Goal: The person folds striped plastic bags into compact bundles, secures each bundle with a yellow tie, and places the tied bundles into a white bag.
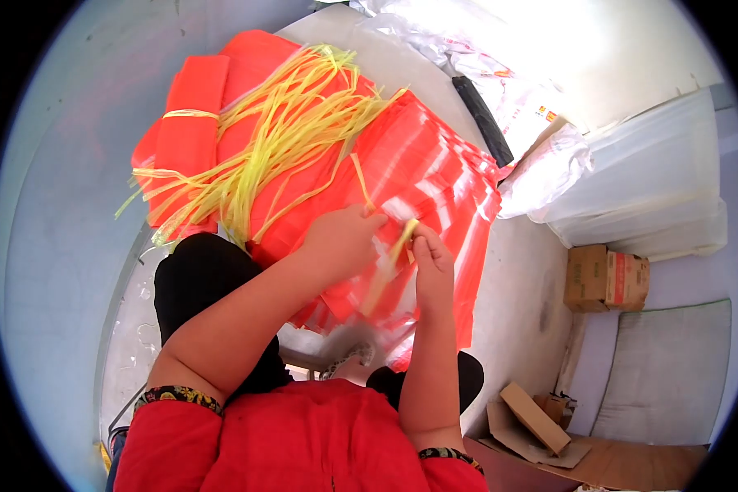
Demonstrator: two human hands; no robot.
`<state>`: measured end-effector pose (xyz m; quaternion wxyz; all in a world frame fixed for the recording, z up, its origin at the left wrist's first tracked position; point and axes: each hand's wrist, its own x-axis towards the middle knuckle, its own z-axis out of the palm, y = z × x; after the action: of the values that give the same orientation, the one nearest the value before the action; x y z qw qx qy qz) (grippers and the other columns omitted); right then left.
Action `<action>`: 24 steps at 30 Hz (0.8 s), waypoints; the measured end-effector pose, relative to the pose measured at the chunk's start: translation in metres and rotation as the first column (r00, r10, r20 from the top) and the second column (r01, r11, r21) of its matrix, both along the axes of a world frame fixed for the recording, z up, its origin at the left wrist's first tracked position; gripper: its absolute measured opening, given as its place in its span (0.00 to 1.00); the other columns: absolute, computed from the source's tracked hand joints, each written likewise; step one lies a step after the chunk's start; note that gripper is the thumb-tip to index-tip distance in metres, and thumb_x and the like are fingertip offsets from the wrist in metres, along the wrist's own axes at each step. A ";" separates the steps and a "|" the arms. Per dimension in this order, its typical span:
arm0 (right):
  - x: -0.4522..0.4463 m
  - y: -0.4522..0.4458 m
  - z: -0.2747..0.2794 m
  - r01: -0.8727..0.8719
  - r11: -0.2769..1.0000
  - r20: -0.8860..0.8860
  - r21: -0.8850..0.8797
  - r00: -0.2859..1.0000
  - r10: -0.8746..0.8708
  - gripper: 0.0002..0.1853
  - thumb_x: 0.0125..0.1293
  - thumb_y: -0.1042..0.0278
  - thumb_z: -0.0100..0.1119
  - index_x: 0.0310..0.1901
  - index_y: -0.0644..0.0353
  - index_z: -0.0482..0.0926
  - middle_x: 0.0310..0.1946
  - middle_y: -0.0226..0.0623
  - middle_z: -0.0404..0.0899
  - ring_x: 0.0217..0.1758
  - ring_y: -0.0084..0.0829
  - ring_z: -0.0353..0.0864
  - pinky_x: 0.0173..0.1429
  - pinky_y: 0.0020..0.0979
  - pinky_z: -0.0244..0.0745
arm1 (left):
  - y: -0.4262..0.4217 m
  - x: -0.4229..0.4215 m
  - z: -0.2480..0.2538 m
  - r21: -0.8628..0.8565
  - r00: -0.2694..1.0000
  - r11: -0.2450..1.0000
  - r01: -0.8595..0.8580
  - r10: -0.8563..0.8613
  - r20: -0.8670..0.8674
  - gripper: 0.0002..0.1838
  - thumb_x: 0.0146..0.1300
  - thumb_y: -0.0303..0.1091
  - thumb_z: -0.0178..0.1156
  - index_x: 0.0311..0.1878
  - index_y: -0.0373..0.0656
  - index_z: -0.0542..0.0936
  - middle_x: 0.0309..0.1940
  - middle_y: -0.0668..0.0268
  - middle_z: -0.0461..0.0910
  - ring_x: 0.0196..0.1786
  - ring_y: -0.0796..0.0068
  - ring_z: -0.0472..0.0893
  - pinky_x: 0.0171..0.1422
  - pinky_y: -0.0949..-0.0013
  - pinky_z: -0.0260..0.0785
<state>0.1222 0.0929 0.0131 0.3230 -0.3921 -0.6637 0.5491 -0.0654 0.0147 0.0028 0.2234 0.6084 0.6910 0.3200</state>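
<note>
My left hand (344,238) is closed over the red plastic sheets, its fingers pinching the end of a yellow strip (362,180). Just to its right, my right hand (432,256) pinches another piece of yellow strip (404,238) between thumb and forefinger. Both hands are above a spread of shiny red plastic (455,189) lying over my lap. A loose bunch of yellow strips (258,160) lies across the red material on the left. At the far left, a folded red bundle (190,123) has a yellow strip around it. Motion blurs the area between my hands.
A black roll (482,121) lies behind the red plastic, beside white plastic bags (549,164). Translucent sheeting (656,180) hangs at the right, above a cardboard box (605,279). Flattened cardboard (535,422) is at the lower right. A pale blue wall (57,246) stands at the left.
</note>
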 end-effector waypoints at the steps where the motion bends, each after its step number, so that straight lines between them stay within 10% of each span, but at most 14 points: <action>1: -0.005 0.005 -0.008 -0.057 0.994 0.029 0.092 0.998 0.054 0.17 0.82 0.70 0.51 0.65 0.66 0.80 0.61 0.39 0.82 0.64 0.31 0.80 0.72 0.33 0.71 | -0.002 -0.003 0.007 -0.018 1.000 1.000 0.015 -0.015 -0.008 0.24 0.63 0.35 0.62 0.64 0.49 0.82 0.50 0.54 0.82 0.53 0.52 0.84 0.54 0.51 0.78; 14: -0.024 0.007 -0.025 -0.040 0.980 0.190 0.197 0.982 0.002 0.19 0.81 0.73 0.52 0.69 0.64 0.79 0.58 0.35 0.84 0.59 0.24 0.80 0.65 0.26 0.75 | 0.027 -0.024 -0.028 0.472 0.965 0.875 -0.105 0.204 -0.163 0.10 0.66 0.29 0.62 0.49 0.44 0.85 0.48 0.58 0.79 0.52 0.53 0.80 0.55 0.54 0.76; 20: -0.025 0.011 -0.035 -0.062 0.957 0.208 0.283 0.978 0.002 0.18 0.80 0.74 0.56 0.67 0.64 0.81 0.58 0.36 0.84 0.58 0.24 0.81 0.64 0.26 0.76 | 0.025 -0.035 -0.008 0.248 0.906 0.967 -0.051 0.150 -0.396 0.04 0.61 0.33 0.67 0.36 0.45 0.84 0.41 0.62 0.83 0.50 0.55 0.80 0.57 0.57 0.75; 24: -0.030 0.006 -0.027 -0.056 0.964 0.243 0.261 0.970 -0.010 0.18 0.76 0.73 0.61 0.65 0.64 0.82 0.55 0.35 0.84 0.56 0.24 0.82 0.62 0.25 0.77 | 0.014 -0.047 -0.002 0.273 0.969 0.962 -0.015 0.081 -0.233 0.05 0.60 0.34 0.69 0.34 0.44 0.87 0.32 0.62 0.84 0.46 0.57 0.82 0.53 0.56 0.75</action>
<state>0.0925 0.0986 -0.0138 0.2829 -0.4014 -0.7703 0.4068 -0.1121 0.0288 0.0011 0.0448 0.6506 0.6778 0.3396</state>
